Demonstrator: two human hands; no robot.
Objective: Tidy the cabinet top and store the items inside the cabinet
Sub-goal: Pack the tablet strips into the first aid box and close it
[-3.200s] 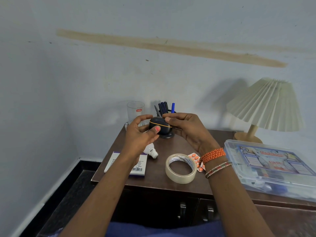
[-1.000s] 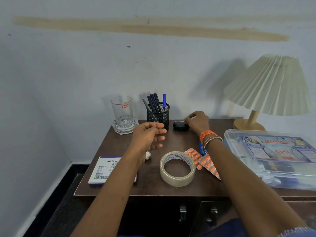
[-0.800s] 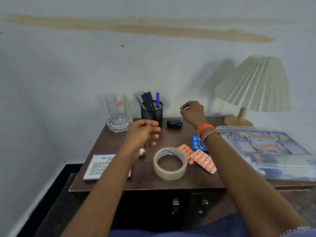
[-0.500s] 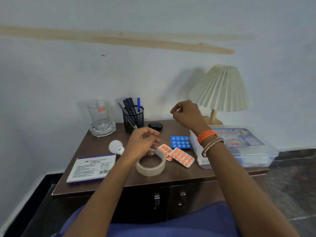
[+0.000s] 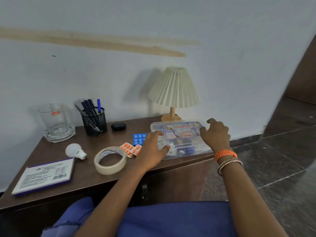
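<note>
Nearest, at 6 o'clock, blue cloth point(image 5: 171, 219) over the lap, both forearms reaching forward across it. Just beyond, closed cabinet doors point(image 5: 174, 178) below the front edge of the dark brown cabinet top point(image 5: 51, 151). On the top, at 8 o'clock, a flat white and purple box point(image 5: 43, 176) lying label up. Past it, a roll of clear tape point(image 5: 110, 159) lying flat, and a white bulb point(image 5: 75, 151) on its side at 9 o'clock from the tape. Orange pill strips point(image 5: 130, 149) touching the tape's far right side, partly under the left wrist; a blue pill strip point(image 5: 139, 138) just behind them. Left hand point(image 5: 153, 152) spread open at the left end of the clear plastic first aid box point(image 5: 181, 139), thumb against its near corner, fingers curved toward the lid; firm grip or mere touch, cannot tell. Right hand point(image 5: 216, 134) at 3 o'clock, fingers spread and bent over the box's right end, nothing lifted; orange and beaded bands point(image 5: 226, 159) on that wrist. Box itself sitting flat on the right part of the top. Farther back, at 10 o'clock, a clear glass point(image 5: 53, 118) standing on a glass dish point(image 5: 59, 134), then a black mesh cup of pens point(image 5: 94, 120), then a small black case point(image 5: 118, 125). At 12 o'clock, behind the box, a lamp point(image 5: 174, 89) with a pleated cream shade, against the pale wall point(image 5: 222, 48).
</note>
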